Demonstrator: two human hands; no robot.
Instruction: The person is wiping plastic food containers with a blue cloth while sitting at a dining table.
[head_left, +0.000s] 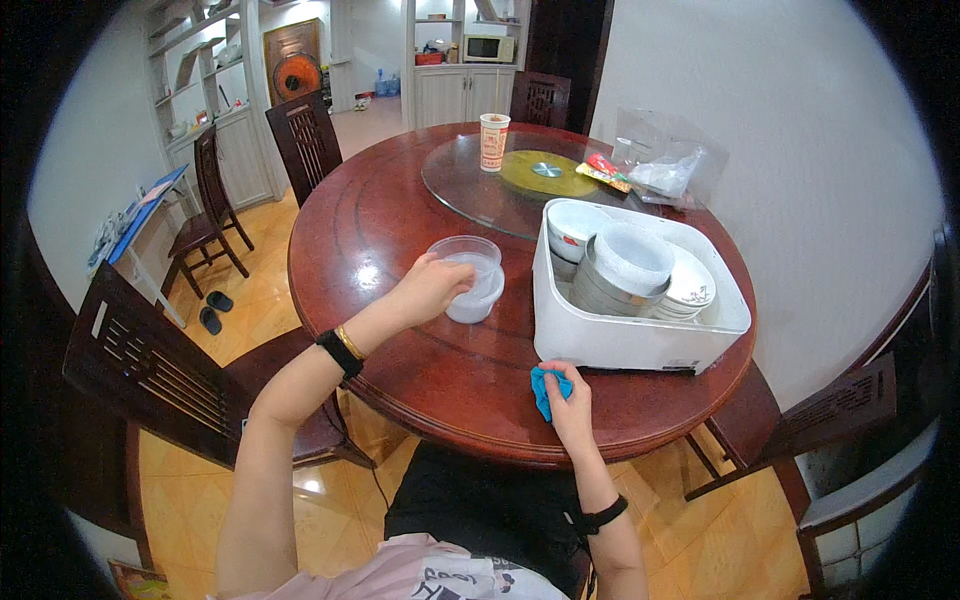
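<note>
On the round wooden table (420, 375), my left hand (442, 281) reaches over two clear plastic containers standing close together. Its fingers are at the rim of the nearer container (474, 306); whether they grip it cannot be told. The other container (465, 246) stands just behind, partly covered by the hand. My right hand (566, 386) holds a crumpled blue cloth (547, 397) above the table's near edge. Just beyond it stands a white plastic bin (615, 341) holding a patterned bowl (576, 225), metal bowls (615, 289), a frosted bowl (636, 259) and stacked small dishes (688, 285).
A glass turntable (457, 180) bears a paper cup (493, 142) with a stick in it. Colourful packets (606, 174) and a clear plastic bag (675, 169) lie at the back right. Wooden chairs (172, 375) surround the table; a wall rises at the right.
</note>
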